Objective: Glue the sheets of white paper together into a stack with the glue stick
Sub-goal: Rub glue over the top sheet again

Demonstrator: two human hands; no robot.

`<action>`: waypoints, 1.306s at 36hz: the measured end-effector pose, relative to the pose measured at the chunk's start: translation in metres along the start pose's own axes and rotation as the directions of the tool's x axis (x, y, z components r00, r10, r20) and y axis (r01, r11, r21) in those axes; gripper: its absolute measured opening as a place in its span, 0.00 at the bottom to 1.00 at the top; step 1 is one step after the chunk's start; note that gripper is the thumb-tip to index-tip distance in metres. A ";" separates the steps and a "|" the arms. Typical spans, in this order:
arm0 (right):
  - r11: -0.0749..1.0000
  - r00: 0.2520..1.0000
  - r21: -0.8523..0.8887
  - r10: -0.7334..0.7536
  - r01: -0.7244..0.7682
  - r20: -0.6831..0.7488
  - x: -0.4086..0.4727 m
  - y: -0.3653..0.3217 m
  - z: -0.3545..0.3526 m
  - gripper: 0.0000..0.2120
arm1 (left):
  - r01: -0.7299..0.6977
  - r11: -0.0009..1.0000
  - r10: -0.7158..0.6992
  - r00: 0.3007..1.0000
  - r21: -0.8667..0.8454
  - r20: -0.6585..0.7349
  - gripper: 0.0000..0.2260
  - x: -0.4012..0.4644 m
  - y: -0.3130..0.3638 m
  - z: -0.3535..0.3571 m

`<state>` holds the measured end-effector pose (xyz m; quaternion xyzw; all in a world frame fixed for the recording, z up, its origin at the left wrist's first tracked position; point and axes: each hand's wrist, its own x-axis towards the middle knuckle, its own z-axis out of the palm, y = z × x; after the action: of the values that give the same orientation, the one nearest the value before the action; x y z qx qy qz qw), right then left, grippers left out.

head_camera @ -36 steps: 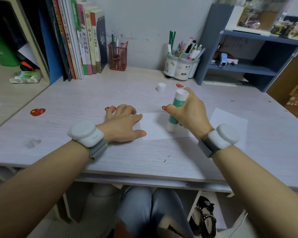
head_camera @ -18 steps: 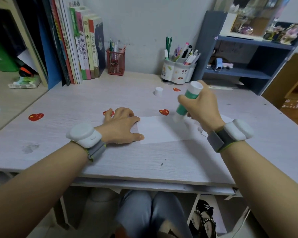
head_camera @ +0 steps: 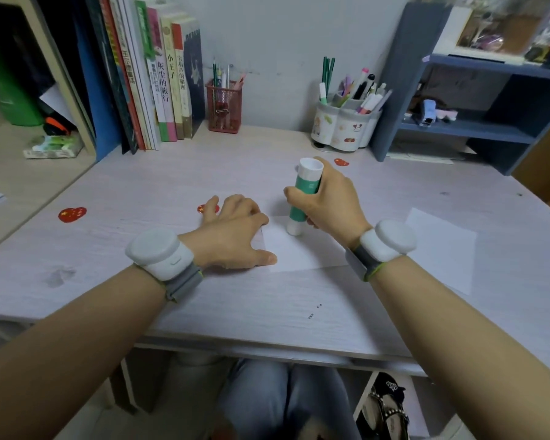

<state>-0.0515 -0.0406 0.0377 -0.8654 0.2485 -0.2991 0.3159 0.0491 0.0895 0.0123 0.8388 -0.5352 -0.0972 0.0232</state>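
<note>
A white paper sheet (head_camera: 302, 252) lies on the desk in front of me. My left hand (head_camera: 235, 236) lies flat on its left edge, fingers spread and pressing it down. My right hand (head_camera: 327, 198) grips a green and white glue stick (head_camera: 302, 198), held tip down with its lower end touching the sheet near the left side. A second white sheet (head_camera: 442, 249) lies to the right, partly behind my right wrist. The glue cap is hidden behind the stick and my hand.
The pale wooden desk (head_camera: 267, 312) carries red heart stickers (head_camera: 72, 214). A row of books (head_camera: 162, 84), a red mesh pen holder (head_camera: 224, 106) and a white pen pot (head_camera: 346, 125) stand along the back wall. A blue shelf unit (head_camera: 477, 122) stands at the right.
My right hand has moved the glue stick from the sheet's far right edge back to the left, close to my left hand. The left hand has stayed on the sheet.
</note>
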 end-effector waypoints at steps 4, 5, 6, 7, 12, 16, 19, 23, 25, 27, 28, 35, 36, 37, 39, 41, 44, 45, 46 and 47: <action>1.000 0.999 0.019 0.000 0.001 -0.035 0.004 0.002 0.003 0.15 | 0.005 1.000 -0.005 1.000 0.015 0.005 0.30 0.001 0.001 -0.001; 1.000 0.999 0.022 0.002 -0.001 -0.044 0.004 0.003 0.004 0.15 | 0.007 1.000 -0.008 1.000 0.014 0.004 0.31 0.001 0.001 -0.001; 1.000 0.999 0.025 0.004 -0.003 -0.050 0.004 0.003 0.004 0.16 | 0.010 1.000 -0.010 1.000 0.011 0.000 0.31 0.000 0.001 -0.001; 1.000 0.999 0.029 0.004 -0.003 -0.050 0.004 0.003 0.004 0.16 | 0.012 1.000 -0.012 1.000 0.005 -0.007 0.31 0.000 0.002 -0.002; 0.998 1.000 0.064 0.020 -0.019 -0.018 -0.002 0.002 0.000 0.15 | 0.002 1.000 -0.003 0.999 -0.019 -0.053 0.30 -0.002 0.004 -0.001; 0.996 0.999 0.081 0.041 -0.043 0.028 -0.011 0.000 -0.006 0.16 | 0.023 1.000 -0.023 0.999 -0.007 -0.029 0.29 -0.002 0.004 -0.001; 0.995 0.998 0.094 0.039 -0.044 0.052 -0.021 -0.002 -0.010 0.16 | 0.034 0.999 -0.034 0.999 -0.007 -0.012 0.29 -0.001 0.005 -0.002; 0.993 0.996 0.109 0.045 -0.053 0.075 -0.033 -0.001 -0.018 0.11 | 0.034 0.999 -0.035 0.999 -0.024 -0.012 0.28 -0.002 0.006 -0.004; 0.992 0.996 0.115 0.049 -0.058 0.080 -0.036 0.002 -0.023 0.10 | 0.036 0.999 -0.036 0.999 -0.026 -0.009 0.29 -0.003 0.006 -0.004; 0.993 0.996 0.104 0.050 -0.058 0.071 -0.038 0.005 -0.028 0.13 | 0.035 0.999 -0.035 0.999 -0.017 -0.006 0.29 -0.003 0.007 -0.005; 0.994 0.996 0.095 0.051 -0.057 0.067 -0.038 0.007 -0.031 0.14 | 0.034 0.999 -0.034 0.999 -0.011 -0.003 0.29 -0.003 0.008 -0.005; 0.995 0.995 0.040 0.086 -0.088 0.047 -0.029 0.017 -0.041 0.13 | 0.044 0.999 -0.045 0.999 0.002 0.026 0.29 -0.004 0.009 -0.006; 0.995 0.995 0.038 0.089 -0.091 0.045 -0.027 0.019 -0.041 0.13 | 0.046 0.999 -0.046 0.999 0.005 0.027 0.29 -0.003 0.009 -0.006; 0.995 0.995 0.040 0.088 -0.090 0.043 -0.025 0.019 -0.041 0.12 | 0.047 0.999 -0.047 0.998 0.009 0.029 0.29 -0.003 0.009 -0.006; 0.995 0.995 0.046 0.085 -0.087 0.046 -0.021 0.021 -0.041 0.10 | 0.050 0.999 -0.050 0.998 0.013 0.033 0.29 -0.002 0.009 -0.007; 0.995 0.996 0.051 0.078 -0.080 0.043 -0.015 0.023 -0.038 0.10 | 0.050 0.999 -0.050 0.998 0.013 0.035 0.30 -0.002 0.010 -0.007; 0.996 0.997 0.049 0.068 -0.069 0.020 -0.007 0.025 -0.034 0.14 | 0.052 0.999 -0.052 0.998 0.009 0.033 0.29 -0.002 0.011 -0.008; 0.996 0.998 0.053 0.065 -0.066 0.015 -0.004 0.026 -0.033 0.14 | 0.052 0.999 -0.052 0.998 0.012 0.031 0.29 -0.002 0.012 -0.008; 0.996 0.998 0.063 0.067 -0.068 0.014 -0.001 0.027 -0.032 0.14 | 0.049 0.999 -0.050 0.998 0.020 0.029 0.29 -0.001 0.012 -0.009; 0.994 0.997 0.079 0.073 -0.074 0.017 0.001 0.027 -0.032 0.15 | 0.045 0.998 -0.046 0.999 0.033 0.029 0.28 -0.001 0.013 -0.009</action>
<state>-0.0789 -0.0727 0.0392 -0.8445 0.2659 -0.2910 0.3624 0.0392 0.0842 0.0235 0.8494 -0.5179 -0.1015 -0.0003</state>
